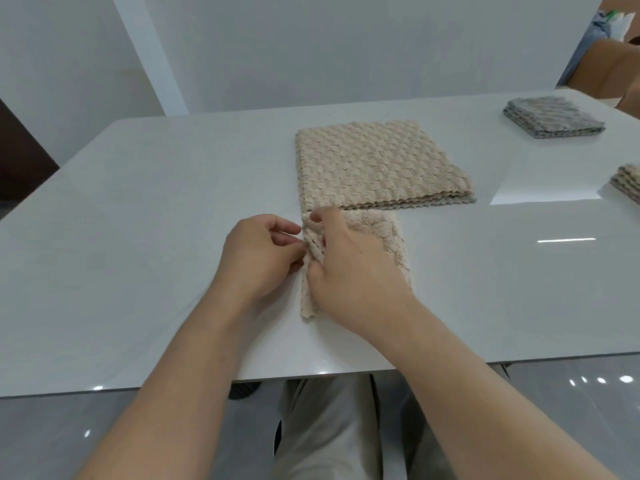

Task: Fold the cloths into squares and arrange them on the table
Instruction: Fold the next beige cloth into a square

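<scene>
As the left hand (259, 254) pinches the beige cloth (381, 237) at its edge, the right hand (353, 275) pinches alongside.

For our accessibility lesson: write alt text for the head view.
A left hand and right hand pinch the left edge of a beige cloth on a white table. Behind it lies a larger beige stack; a folded grey pile sits far right.

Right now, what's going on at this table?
A person seated at the white table is folding a small beige cloth near the front edge. The left hand and right hand both pinch its left side. Just behind it lies a larger beige stack. Folded squares sit to the right: a grey pile and a beige pile.
</scene>
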The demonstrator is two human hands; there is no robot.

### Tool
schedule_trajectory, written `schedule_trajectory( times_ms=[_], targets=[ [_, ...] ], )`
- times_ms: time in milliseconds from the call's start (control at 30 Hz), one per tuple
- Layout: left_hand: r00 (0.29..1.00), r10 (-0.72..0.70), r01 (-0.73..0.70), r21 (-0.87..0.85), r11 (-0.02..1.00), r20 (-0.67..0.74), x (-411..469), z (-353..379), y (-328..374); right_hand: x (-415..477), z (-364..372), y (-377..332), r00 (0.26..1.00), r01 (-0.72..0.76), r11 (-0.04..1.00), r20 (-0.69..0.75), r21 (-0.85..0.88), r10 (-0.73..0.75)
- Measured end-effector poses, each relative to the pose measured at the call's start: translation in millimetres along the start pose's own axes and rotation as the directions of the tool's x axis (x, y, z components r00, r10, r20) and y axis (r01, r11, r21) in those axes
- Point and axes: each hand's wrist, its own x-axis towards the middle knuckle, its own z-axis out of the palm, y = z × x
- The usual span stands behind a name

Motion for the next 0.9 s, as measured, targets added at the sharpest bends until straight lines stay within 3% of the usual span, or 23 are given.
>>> schedule_trajectory(
  times_ms=[100, 300, 367, 467, 567, 633, 667, 733, 800, 900],
  targets=[
    [0.998, 0.031, -0.031, 0.006, 0.999, -0.052, 2.1, 2.5, 1.8, -1.3, 1.2, 0.0, 0.999, 0.003, 1.000, 0.044, -0.014, -0.002],
    [0.990, 0.130, -0.121, 0.157, 0.980, -0.046, -1.5, 4.0, 6.3, -0.5, -13.8, 8.5, 0.989, -0.146, 0.962, 0.058, 0.231, 0.136],
    [0.989, 0.140, -0.126, 0.226, 0.966, -0.050, -2.9, 5.7, 5.8, -1.1, -21.2, 13.8, 0.992, -0.103, 0.980, -0.051, 0.169, 0.113],
    [0.972, 0.225, -0.189, 0.338, 0.922, -0.070, -6.9, 9.0, 7.0, -0.2, -26.0, 24.8, 0.982, -0.061, 0.996, -0.185, -0.067, 0.047],
    [0.866, 0.500, -0.416, 0.561, 0.716, 0.004, -13.6, 15.3, 12.1, 2.7, -23.5, 39.1, 0.987, -0.050, 0.965, -0.161, -0.259, 0.008],
    [0.779, 0.606, -0.548, 0.644, 0.534, 0.161, -15.5, 21.8, 14.4, 3.2, -20.0, 45.3, 0.995, -0.031, 0.951, -0.104, -0.306, -0.001],
    [0.776, 0.580, -0.574, 0.657, 0.489, 0.247, -16.5, 25.4, 14.4, 3.2, -18.6, 47.6, 0.997, -0.019, 0.946, -0.072, -0.325, -0.004],
    [0.840, 0.404, -0.536, 0.666, 0.519, 0.361, -18.2, 31.1, 11.7, 2.8, -15.1, 54.5, 1.000, -0.004, 0.928, -0.015, -0.373, -0.002],
    [0.875, 0.251, -0.481, 0.689, 0.542, 0.413, -17.6, 32.8, 6.1, 1.3, -12.3, 61.3, 0.999, -0.002, 0.908, 0.037, -0.418, 0.019],
    [0.878, 0.179, -0.466, 0.702, 0.539, 0.445, -15.9, 32.3, 4.5, -5.4, -10.3, 66.7, 0.986, -0.061, 0.899, 0.113, -0.433, 0.122]
  ],
)
